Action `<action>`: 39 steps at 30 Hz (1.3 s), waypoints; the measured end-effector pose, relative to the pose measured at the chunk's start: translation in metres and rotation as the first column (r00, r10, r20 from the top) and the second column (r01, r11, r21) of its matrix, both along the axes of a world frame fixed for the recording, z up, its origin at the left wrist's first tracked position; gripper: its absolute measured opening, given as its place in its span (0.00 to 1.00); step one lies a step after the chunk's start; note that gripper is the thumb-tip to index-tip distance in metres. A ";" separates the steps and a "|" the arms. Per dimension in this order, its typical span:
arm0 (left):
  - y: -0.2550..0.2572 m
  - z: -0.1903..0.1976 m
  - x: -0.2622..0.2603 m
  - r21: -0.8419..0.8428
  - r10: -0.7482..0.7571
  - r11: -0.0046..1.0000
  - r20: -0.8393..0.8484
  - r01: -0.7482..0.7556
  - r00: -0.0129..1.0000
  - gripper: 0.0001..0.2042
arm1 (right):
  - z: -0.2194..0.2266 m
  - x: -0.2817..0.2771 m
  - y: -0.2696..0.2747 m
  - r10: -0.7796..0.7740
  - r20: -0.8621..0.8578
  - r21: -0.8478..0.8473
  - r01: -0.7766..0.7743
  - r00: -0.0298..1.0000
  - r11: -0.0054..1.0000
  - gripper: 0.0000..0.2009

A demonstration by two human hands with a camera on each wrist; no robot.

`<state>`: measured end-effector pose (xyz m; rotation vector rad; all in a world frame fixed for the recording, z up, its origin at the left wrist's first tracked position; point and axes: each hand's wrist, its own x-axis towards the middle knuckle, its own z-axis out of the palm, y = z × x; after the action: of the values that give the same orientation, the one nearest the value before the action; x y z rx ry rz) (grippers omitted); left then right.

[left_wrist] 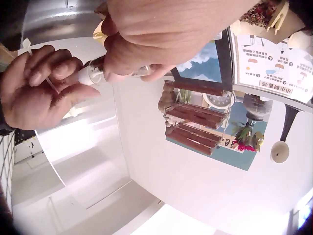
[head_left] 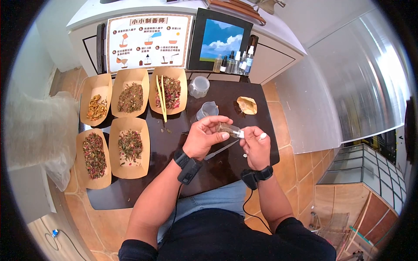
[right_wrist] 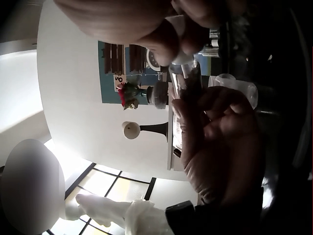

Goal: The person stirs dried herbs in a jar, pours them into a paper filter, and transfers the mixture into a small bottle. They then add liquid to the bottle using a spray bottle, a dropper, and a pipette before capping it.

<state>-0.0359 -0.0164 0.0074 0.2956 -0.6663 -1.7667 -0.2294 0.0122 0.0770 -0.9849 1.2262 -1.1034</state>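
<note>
My left hand [head_left: 203,136] grips a small clear glass bottle [head_left: 227,128] with dark bits inside, held tilted over the table. At its neck, the thumb and fingers of my right hand [head_left: 257,150] pinch a white cap [left_wrist: 86,76]. A thin white stick [left_wrist: 27,43] with a wider end also sticks out from the right hand's fingers. Below the hands on the tabletop lies a translucent tapered strip [head_left: 221,150]. Just beyond the left hand stands a clear plastic cup [head_left: 207,110].
Several paper trays [head_left: 130,92] of dried petals and herbs fill the table's left side, with yellow tongs [head_left: 161,98] across one. A second clear cup [head_left: 199,87] and a crumpled brown paper [head_left: 247,105] stand farther back. Small bottles [head_left: 235,64] line up before an instruction board [head_left: 148,41].
</note>
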 end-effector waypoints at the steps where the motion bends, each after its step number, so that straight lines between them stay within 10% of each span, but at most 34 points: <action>1: 0.001 0.001 0.000 0.006 -0.009 1.000 -0.001 0.009 1.000 0.21 | 0.000 0.005 0.000 0.001 -0.057 -0.106 -0.007 0.998 0.994 0.07; 18: 0.000 0.000 0.000 -0.009 0.000 1.000 -0.026 0.000 1.000 0.22 | 0.005 0.010 0.001 -0.067 -0.107 -0.228 0.041 0.992 0.973 0.08; 24: 0.000 -0.001 -0.002 -0.002 -0.001 1.000 -0.032 0.001 0.999 0.22 | 0.005 0.009 0.001 -0.001 -0.193 0.008 0.003 0.981 1.000 0.16; 36: 0.007 0.004 -0.010 0.000 0.038 0.999 0.112 -0.038 0.993 0.17 | 0.004 0.004 -0.001 -0.045 -0.228 -0.064 0.031 0.973 0.997 0.11; 39: 0.006 -0.002 -0.014 0.071 0.016 0.997 0.048 -0.020 0.999 0.16 | 0.001 0.006 -0.003 -0.034 -0.344 -0.296 -0.074 0.939 0.952 0.10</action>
<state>-0.0495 -0.0101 0.0049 0.3918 -0.6334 -1.7731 -0.2231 0.0087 0.0776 -1.4747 1.3427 -1.1578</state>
